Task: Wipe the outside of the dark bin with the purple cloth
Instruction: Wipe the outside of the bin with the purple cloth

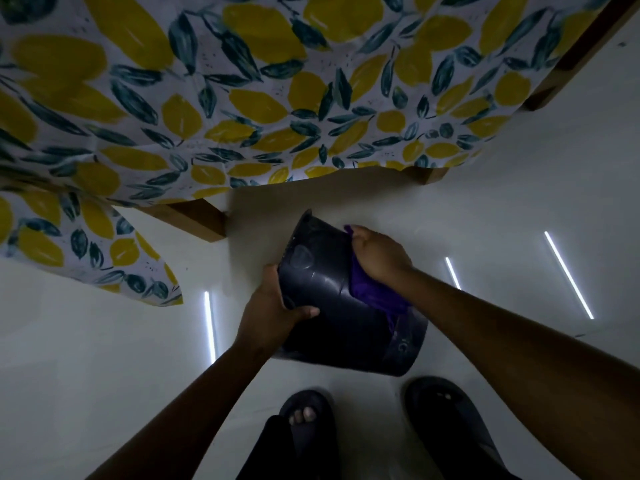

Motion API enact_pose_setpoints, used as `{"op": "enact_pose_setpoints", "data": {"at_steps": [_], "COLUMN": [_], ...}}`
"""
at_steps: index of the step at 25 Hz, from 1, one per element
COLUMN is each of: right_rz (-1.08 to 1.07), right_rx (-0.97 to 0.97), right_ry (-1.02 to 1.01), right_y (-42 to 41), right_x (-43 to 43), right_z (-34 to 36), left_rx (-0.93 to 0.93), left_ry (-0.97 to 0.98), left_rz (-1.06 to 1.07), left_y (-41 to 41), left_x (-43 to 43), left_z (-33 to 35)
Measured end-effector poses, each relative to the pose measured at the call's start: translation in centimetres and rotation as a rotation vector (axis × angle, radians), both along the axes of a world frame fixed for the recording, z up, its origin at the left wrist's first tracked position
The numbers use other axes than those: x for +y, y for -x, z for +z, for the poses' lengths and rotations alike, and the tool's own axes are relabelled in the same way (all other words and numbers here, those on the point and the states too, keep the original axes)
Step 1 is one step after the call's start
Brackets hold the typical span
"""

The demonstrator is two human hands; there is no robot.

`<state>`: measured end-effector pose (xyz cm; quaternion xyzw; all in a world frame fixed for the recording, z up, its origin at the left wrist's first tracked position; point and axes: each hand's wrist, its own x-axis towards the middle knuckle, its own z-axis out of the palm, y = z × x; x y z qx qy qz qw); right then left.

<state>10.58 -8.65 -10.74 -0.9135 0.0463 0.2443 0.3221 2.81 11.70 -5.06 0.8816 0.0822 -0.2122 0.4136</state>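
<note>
The dark bin [332,327] is held tilted in the air above a pale floor, one end pointing away toward the table. My left hand [273,306] grips its left side, thumb over the outer wall. My right hand [377,254] presses the purple cloth [370,292] against the bin's right outer wall. Most of the cloth is hidden under that hand; a purple fold hangs below the wrist and a tip shows above the fingers.
A table with a lemon-print cloth [242,98] overhangs just beyond the bin, its wooden legs [194,220] close on the left and behind. My feet in dark slippers [304,420] stand right below the bin. Bright light strips reflect on the glossy floor [104,341].
</note>
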Motion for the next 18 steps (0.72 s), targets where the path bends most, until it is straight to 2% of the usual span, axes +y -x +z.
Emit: {"op": "enact_pose_setpoints", "data": {"at_steps": [1, 2, 3, 5, 8, 10, 13, 14, 16, 18], "right_rz": [-0.072, -0.108, -0.093, 0.047, 0.198, 0.195, 0.003, -0.066, -0.173, -0.097], "right_rx": [0.086, 0.047, -0.091, -0.290, -0.359, -0.286, 0.118, 0.161, -0.002, -0.224], "right_ry": [-0.011, 0.029, 0.105, 0.164, 0.073, 0.018, -0.066, -0.059, -0.019, 0.038], "right_y": [0.4, 1.8, 3.7, 7.3, 5.9, 2.4, -0.9, -0.2, 3.2, 7.3], "right_x": [-0.9, -1.2, -0.9, 1.7, 4.1, 3.8, 0.9, 0.2, 0.2, 1.5], "right_z": [0.1, 0.3, 0.3, 1.3, 1.3, 0.0, -1.7, -1.8, -1.0, 0.2], "left_rx": [0.013, 0.021, 0.019, 0.006, 0.015, 0.018, 0.030, 0.040, 0.045, 0.053], "left_ry": [0.007, 0.012, 0.011, 0.007, 0.022, 0.018, 0.024, 0.017, -0.011, -0.026], "left_rz": [0.009, 0.014, 0.015, 0.016, 0.020, 0.023, 0.039, 0.036, 0.025, 0.023], "left_y": [0.2, 0.3, 0.4, 0.7, 1.5, 2.0, 2.3, 2.4, 2.6, 3.1], "left_x": [0.1, 0.2, 0.3, 0.6, 0.8, 1.1, 1.1, 1.2, 1.8, 2.7], "left_z": [-0.1, -0.3, -0.4, -0.7, -0.7, -0.4, -0.2, -0.3, -0.7, -1.2]}}
